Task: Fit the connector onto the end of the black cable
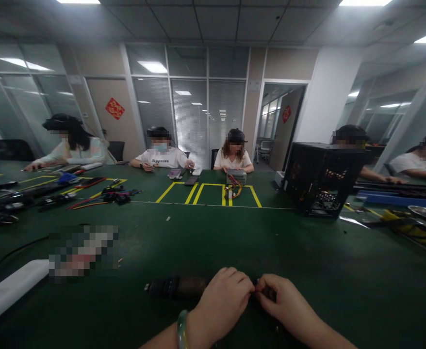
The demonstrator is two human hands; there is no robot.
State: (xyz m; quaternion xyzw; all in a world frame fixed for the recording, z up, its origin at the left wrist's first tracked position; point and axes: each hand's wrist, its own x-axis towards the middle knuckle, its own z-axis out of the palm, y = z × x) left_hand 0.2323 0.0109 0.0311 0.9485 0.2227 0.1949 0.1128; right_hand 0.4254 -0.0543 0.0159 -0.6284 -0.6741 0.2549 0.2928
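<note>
A dark cylindrical tool (pixel 184 288), shaped like an electric screwdriver, lies sideways low in front of me with its metal tip to the left. My left hand (pixel 225 295) is closed over its right part and hides it; a green bangle (pixel 182 329) circles that wrist. Close by on the right, my right hand (pixel 280 298) is closed in a pinch near the tool's rear end. The fingertips of both hands almost meet. What the right fingers hold is too dark and too covered to make out.
A white bar-shaped object (pixel 14 291) lies at left beside a blurred-out patch. Cables (pixel 116 195) and black parts are farther left. A black computer case (pixel 324 179) stands at right. Across the green table (pixel 205 232), a person handles a power supply (pixel 237 175); several co-workers sit around.
</note>
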